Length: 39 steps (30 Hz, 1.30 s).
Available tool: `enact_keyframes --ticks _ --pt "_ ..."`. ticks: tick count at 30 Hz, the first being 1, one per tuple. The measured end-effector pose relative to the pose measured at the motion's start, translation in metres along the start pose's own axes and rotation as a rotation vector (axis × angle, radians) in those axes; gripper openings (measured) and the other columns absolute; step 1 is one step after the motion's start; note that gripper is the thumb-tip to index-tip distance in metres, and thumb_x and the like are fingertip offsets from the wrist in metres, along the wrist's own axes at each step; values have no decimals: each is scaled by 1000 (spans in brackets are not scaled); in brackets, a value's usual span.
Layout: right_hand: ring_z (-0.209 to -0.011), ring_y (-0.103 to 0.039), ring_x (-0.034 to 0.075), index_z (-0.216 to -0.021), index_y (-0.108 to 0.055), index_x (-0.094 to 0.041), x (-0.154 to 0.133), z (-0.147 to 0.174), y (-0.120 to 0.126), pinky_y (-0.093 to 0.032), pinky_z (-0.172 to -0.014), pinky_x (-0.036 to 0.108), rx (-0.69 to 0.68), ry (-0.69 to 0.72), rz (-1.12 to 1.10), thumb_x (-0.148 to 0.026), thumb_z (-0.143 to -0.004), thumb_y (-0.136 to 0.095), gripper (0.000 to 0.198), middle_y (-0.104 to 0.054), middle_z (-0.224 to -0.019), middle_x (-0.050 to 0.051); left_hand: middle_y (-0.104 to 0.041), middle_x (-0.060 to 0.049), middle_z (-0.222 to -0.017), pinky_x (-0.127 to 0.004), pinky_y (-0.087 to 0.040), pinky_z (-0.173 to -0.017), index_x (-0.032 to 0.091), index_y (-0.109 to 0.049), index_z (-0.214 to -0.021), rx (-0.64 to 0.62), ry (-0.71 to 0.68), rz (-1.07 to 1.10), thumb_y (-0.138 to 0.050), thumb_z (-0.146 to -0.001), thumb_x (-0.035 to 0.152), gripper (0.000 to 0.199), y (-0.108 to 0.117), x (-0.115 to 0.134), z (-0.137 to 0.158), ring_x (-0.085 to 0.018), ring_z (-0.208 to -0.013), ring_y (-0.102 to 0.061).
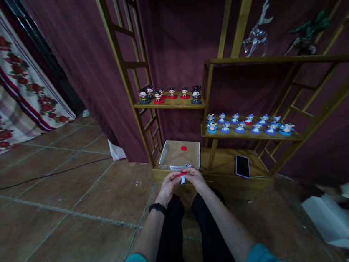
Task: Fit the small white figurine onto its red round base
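Observation:
Just in front of the box, both of my hands pinch one small figurine (183,180). Its red round base faces up and its pale body hangs down, so it looks upside down. My left hand (168,186) grips it from the left, with a black band on that wrist. From the other side, the fingers of my right hand (195,179) are closed on the red part. Inside the shallow cardboard box (164,159) lie a red disc (183,148) and, at its near edge, a small black-and-white piece (187,165), partly hidden.
Several red- and black-based figurines (172,93) stand on the left shelf. Several blue and purple ones (240,127) line the lower right shelf. A phone (242,166) lies on the cabinet base. A clear deer ornament (256,39) stands above. A cable (50,174) crosses the floor.

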State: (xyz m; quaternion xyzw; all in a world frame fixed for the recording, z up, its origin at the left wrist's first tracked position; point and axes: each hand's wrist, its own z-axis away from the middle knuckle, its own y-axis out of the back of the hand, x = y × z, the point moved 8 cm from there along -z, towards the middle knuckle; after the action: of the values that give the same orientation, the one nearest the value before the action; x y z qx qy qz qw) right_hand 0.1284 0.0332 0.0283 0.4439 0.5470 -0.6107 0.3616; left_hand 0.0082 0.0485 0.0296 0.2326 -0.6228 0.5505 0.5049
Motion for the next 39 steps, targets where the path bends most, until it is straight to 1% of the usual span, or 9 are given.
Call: enact_keyframes --ticks 3,7,11,16,21,25,31,34,39 --pt "-81 -59 18 -80 -62 -19 3 0 4 -44 -75 31 4 -10 16 -31 -55 -69 28 -66 -89 3 -68 -9 -86 -27 -45 -71 13 -66 -83 1 -16 -12 -76 -53 21 33 -2 1 2 -17 -77 -61" --pt "-74 -59 17 -81 -62 -18 10 0 10 -44 -71 30 28 -58 30 -31 -53 -70 32 -66 -82 3 -69 -7 -81 -26 -45 -68 13 -67 -84 -5 -11 -37 -76 -53 22 34 -4 0 4 -15 -72 -61" --pt "-73 -59 16 -82 -61 -18 8 5 8 -44 -70 29 3 -61 20 -30 -53 -69 32 -66 -83 3 -69 -7 -77 -26 -45 -67 13 -67 -81 10 -18 -80 -77 -52 23 32 -4 0 5 -15 -69 -61" --pt "-72 -60 16 -81 -61 -18 6 11 9 -45 -68 28 19 -80 17 -29 -52 -70 33 -66 -80 3 -68 -5 -75 -26 -46 -67 13 -66 -79 4 -29 -113 -77 -51 23 32 -6 1 8 -15 -67 -61" --pt "-70 -61 16 -83 -60 -19 13 15 11 -45 -66 29 3 -145 22 -31 -52 -71 35 -66 -78 2 -65 -3 -64 -22 -45 -55 13 -64 -72 6 2 -178 -76 -52 23 25 -7 -6 8 -12 -55 -58" --pt "-68 -60 15 -84 -61 -19 16 18 12 -46 -64 28 -19 -183 20 -34 -55 -71 34 -66 -79 2 -63 -4 -59 -21 -43 -47 13 -60 -68 30 45 -205 -72 -57 26 21 -2 -14 5 -12 -50 -59" --pt "-54 -54 9 -86 -62 -20 20 16 14 -43 -55 23 -30 -235 62 -37 -62 -67 30 -64 -72 0 -64 -7 -58 -18 -40 -40 12 -57 -71 41 112 -159 -65 -66 27 17 3 -26 -3 -13 -46 -60" --pt "-57 -56 10 -91 -62 -21 24 11 13 -44 -57 23 -43 -248 64 -34 -61 -68 34 -64 -72 0 -63 -6 -55 -18 -38 -38 11 -56 -72 88 115 -122 -62 -69 26 16 9 -29 -8 -12 -43 -58" --pt "-66 -60 13 -92 -62 -20 33 4 0 -47 -62 26 -125 -233 77 -33 -58 -71 39 -66 -82 2 -58 -3 -49 -18 -38 -36 11 -55 -74 162 87 -126 -59 -73 27 16 18 -32 -15 -11 -38 -54"
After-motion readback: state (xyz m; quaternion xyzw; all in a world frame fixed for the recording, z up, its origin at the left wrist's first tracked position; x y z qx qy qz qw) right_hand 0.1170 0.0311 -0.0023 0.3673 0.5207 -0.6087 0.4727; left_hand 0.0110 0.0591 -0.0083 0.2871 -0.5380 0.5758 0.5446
